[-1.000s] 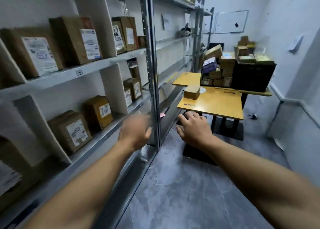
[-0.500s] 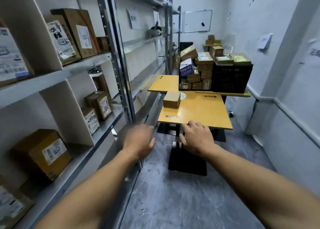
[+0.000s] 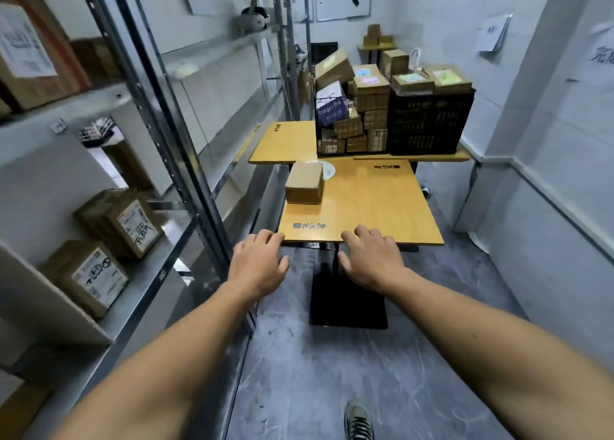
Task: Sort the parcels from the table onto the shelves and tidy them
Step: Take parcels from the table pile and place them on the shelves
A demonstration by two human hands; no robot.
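A small brown cardboard parcel [image 3: 304,182] sits alone near the left side of the yellow table [image 3: 372,203]. My left hand [image 3: 257,263] and my right hand [image 3: 370,260] reach forward side by side, fingers relaxed and empty, their tips at the table's near edge. Behind, a wire basket [image 3: 349,130] and a black crate [image 3: 428,124] hold several stacked parcels. On the left, metal shelves [image 3: 159,267] carry labelled parcels [image 3: 88,275], another labelled parcel [image 3: 124,223] standing further along.
A steel shelf upright [image 3: 172,134] stands close on my left. The black table base [image 3: 347,303] sits on the grey floor. My shoe [image 3: 358,419] shows at the bottom. A white wall [image 3: 548,173] closes the aisle on the right.
I have turned away from the shelves and moved up the aisle toward the table. Both empty hands have come forward to the table's near edge.
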